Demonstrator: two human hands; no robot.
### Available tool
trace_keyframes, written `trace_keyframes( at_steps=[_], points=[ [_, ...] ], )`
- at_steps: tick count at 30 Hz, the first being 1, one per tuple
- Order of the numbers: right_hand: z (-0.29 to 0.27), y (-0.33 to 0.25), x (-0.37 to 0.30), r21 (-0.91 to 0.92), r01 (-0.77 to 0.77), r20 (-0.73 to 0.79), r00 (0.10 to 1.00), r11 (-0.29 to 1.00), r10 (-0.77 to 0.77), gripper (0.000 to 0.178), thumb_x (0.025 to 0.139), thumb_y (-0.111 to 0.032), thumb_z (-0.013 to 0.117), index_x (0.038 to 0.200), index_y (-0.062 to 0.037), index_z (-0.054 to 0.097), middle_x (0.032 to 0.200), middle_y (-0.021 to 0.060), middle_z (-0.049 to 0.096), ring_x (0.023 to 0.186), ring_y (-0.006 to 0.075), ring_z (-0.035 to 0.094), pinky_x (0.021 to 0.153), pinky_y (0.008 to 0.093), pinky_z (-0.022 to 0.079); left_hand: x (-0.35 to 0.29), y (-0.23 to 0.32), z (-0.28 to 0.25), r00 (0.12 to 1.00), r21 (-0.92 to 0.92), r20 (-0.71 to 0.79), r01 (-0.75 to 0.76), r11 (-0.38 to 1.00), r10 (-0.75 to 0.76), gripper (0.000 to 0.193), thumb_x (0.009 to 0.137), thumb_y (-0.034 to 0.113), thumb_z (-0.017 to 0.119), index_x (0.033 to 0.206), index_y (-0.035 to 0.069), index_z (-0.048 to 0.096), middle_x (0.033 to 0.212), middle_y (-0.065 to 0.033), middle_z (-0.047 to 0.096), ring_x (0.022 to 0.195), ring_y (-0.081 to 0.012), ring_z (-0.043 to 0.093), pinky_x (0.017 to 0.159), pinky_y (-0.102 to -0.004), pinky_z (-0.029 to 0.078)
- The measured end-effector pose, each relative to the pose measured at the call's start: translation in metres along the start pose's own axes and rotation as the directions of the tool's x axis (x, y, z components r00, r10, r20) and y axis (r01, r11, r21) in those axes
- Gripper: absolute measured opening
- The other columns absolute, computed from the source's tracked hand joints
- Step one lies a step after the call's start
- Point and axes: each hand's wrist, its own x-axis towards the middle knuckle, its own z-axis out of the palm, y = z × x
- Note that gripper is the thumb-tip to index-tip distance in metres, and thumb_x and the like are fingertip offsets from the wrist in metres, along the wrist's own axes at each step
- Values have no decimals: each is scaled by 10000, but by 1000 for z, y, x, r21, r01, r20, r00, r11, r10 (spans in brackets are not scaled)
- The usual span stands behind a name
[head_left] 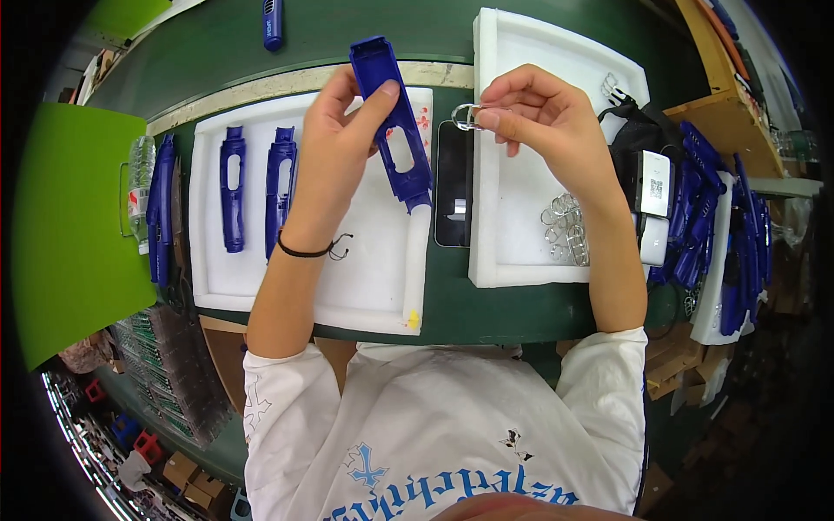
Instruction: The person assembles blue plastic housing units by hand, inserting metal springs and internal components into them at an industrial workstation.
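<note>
My left hand [343, 130] is closed round a long blue plastic housing shell [375, 65], thumb on its face. The shell is tilted, with an oval cutout toward its lower end. To its right, my right hand [552, 113] pinches a shiny bent-wire metal ring [460, 117] between thumb and fingers. Ring and shell are apart. Below my left hand is a white foam tray [369, 321], where a blue shell [232, 191] and another blue shell [279, 187] lie side by side. Several similar wire rings [566, 233] lie heaped in a second foam tray [484, 247] under my right forearm.
A dark phone [453, 191] lies between the trays. Many blue housings [695, 217] are piled at the right, beside a black strap bag [638, 130]. At the left stand a plastic bottle [140, 187] and a green panel [78, 226]. A blue device [273, 24] lies at the far edge.
</note>
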Motion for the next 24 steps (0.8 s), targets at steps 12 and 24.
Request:
trace_keyframes(
  at_steps=[12,24],
  points=[
    [5,8,5,40,271,-133,955,962,-264,272,1027,-195,646,1259,-58,682,1040,32,687,950,104,659,898,265,514,12,-9,-7,965,-166,-127,-247,955,227,354,931,-28,657,1212,29,450,1137,-124,603,983,-232,716,827,-399,664],
    [6,5,1,242,224,-198,964,944,-178,179,935,-123,759,1050,-16,672,969,80,747,824,122,721,689,241,562,-19,-3,19,943,-176,274,-143,974,188,442,984,119,678,1376,-27,533,1341,-177,610,1228,-220,625,1040,-367,556]
  ],
)
